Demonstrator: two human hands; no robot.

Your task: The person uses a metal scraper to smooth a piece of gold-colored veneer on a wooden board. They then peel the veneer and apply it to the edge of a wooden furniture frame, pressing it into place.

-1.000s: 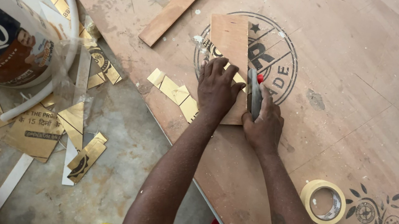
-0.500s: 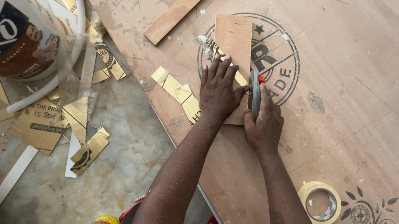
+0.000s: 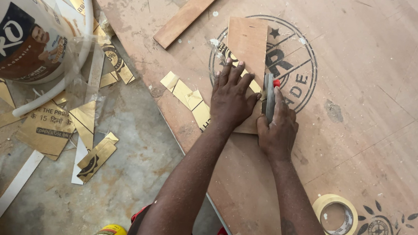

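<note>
My left hand presses flat on a small rectangular wooden piece that lies on a large plywood sheet. My right hand grips a grey utility knife with a red tip, its blade set along the right edge of that piece. Gold-coloured laminate offcuts lie just left of my left hand, near the sheet's edge.
A narrow wooden strip lies at an angle above the piece. A roll of masking tape sits on the sheet at right. A large white bucket and scattered gold scraps are on the concrete floor at left.
Both hands stay on the wooden piece and knife; the view has shifted slightly, with hardly any movement of the knife.
</note>
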